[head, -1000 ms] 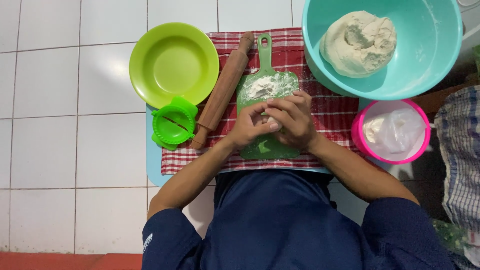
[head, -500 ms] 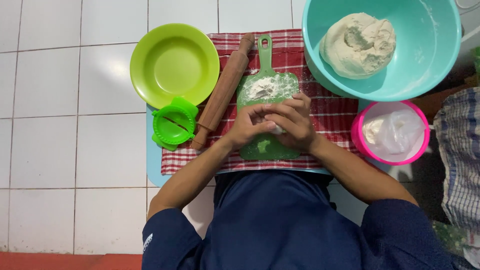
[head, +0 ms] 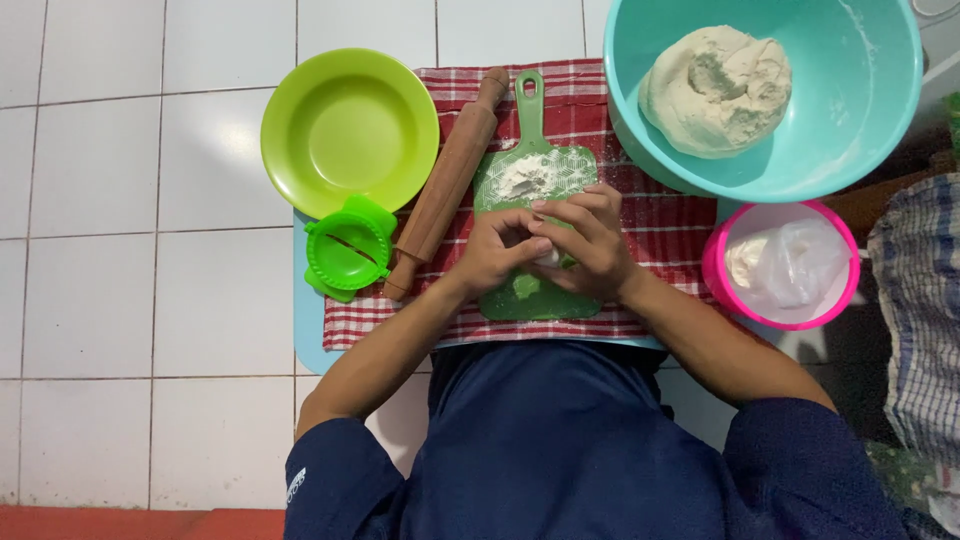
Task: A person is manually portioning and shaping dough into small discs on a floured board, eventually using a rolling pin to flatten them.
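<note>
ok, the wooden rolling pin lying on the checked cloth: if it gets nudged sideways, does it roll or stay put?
The rolling pin is a smooth wooden cylinder, so it would probably roll if pushed across its length. It lies diagonally with the green cutting board close on one side and the green dumpling press by its lower end, which would likely stop it. The checked cloth probably damps rolling. Likely stiff and fairly heavy.

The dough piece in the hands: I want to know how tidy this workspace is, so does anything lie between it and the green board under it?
Nothing visible does. Both the left hand and right hand cup the small dough piece directly over the green board; the flour pile lies farther up the board.
</note>
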